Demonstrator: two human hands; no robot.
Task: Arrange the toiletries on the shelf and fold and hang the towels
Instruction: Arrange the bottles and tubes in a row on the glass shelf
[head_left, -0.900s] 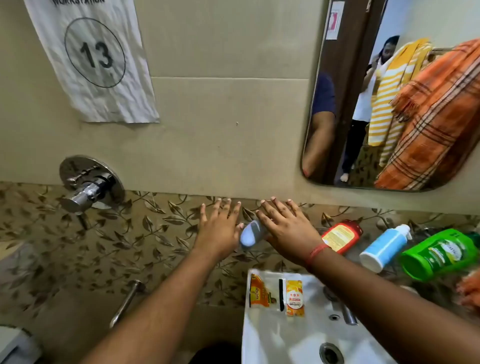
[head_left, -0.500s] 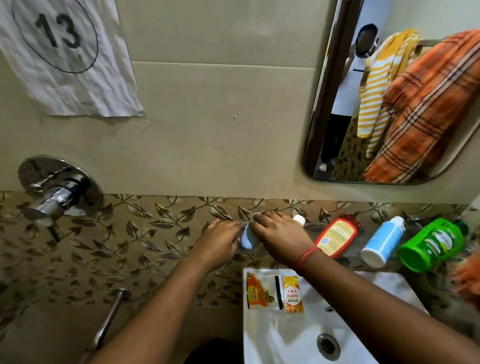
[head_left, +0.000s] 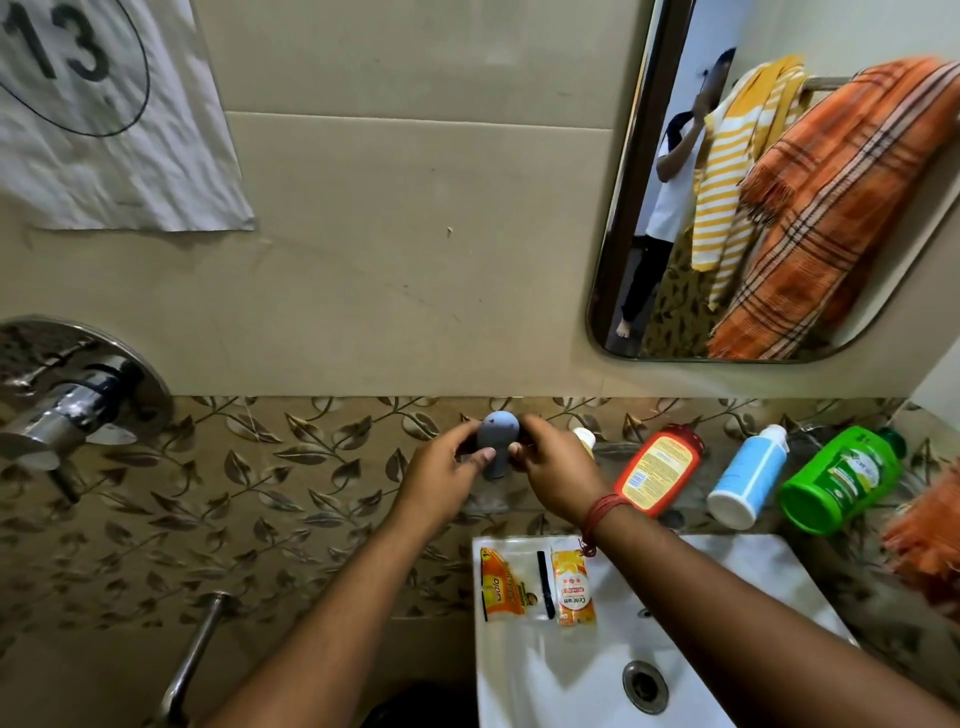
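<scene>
Fingers (head_left: 485, 457) of my left hand (head_left: 441, 480) and right hand (head_left: 556, 475) pinch the grey bottle (head_left: 497, 441) upright between them at the shelf (head_left: 685, 501). Right of my fingers three bottles stand placed; below them, sachets (head_left: 535, 582) on the sink (head_left: 753, 582) and an orange towel (head_left: 924, 540) remain, I judge.

Shelf (head_left: 691, 512) bears red bottle (head_left: 657, 470), blue bottle (head_left: 745, 475), green bottle (head_left: 841, 480)

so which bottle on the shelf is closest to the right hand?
The red bottle with the yellow label, beside the right hand; the blue-and-white bottle and green bottle stand farther right.
</scene>
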